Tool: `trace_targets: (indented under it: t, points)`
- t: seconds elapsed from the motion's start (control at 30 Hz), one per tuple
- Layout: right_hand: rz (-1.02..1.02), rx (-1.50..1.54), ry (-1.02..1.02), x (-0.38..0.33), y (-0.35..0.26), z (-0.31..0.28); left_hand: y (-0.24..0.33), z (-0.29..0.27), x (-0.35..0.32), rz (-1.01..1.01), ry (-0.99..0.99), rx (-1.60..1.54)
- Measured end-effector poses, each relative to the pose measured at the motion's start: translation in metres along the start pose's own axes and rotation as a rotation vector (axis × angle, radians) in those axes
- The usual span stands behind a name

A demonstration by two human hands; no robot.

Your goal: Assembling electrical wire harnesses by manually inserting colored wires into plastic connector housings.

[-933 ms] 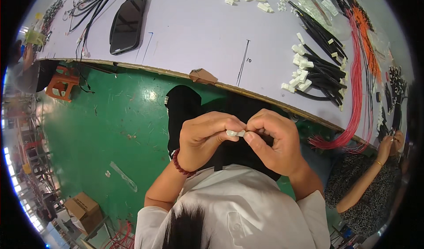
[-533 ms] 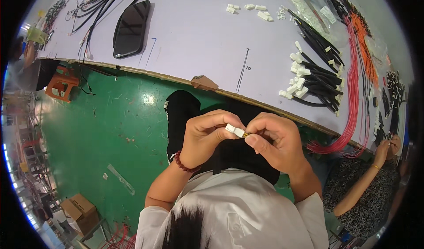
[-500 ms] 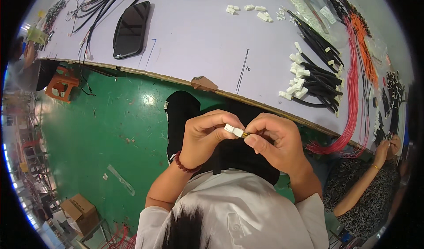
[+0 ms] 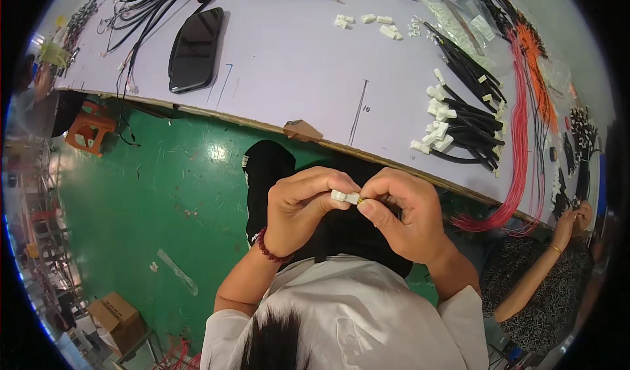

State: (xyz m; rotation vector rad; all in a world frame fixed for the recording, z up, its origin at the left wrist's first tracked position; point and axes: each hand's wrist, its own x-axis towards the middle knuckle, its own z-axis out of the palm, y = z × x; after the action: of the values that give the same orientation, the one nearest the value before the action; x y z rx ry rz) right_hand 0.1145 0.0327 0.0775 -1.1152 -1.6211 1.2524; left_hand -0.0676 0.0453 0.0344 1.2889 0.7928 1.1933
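Observation:
Over my lap, my left hand [image 4: 303, 203] pinches a small white plastic connector [image 4: 344, 197] between thumb and forefinger. Thin wires, yellowish and dark, come out of the connector's right end. My right hand [image 4: 405, 211] pinches these wires close to the connector, thumb against forefinger. The rest of the wires is hidden behind my right fingers. Both hands are in front of the table's near edge, below the tabletop in the picture.
Black cables with white connectors [image 4: 459, 124] lie on the table [image 4: 289, 61] at the right, beside red wires [image 4: 515, 166]. Loose white connectors [image 4: 387, 29] lie farther back. A phone [image 4: 195, 50] rests at the left. Another person's hands [image 4: 571, 222] work at the far right.
My hands have shifted very slightly to the left. The connector has turned a little and now lies more level; both hands keep their pinch.

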Motion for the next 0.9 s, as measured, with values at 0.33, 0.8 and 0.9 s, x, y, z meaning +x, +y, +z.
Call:
trace_targets:
  t: [0.33,0.8,0.9]
  points:
    - [0.019,-0.208,-0.021,0.023,-0.022,-0.027,0.012,0.004,0.030,-0.134,-0.001,-0.140]
    - [-0.050,-1.032,0.208,0.167,0.035,-0.167,0.001,0.011,0.105,-0.344,0.115,-0.467]
    - [-0.121,-1.109,0.160,0.177,0.055,-0.167,-0.001,0.006,0.109,-0.413,0.138,-0.545]
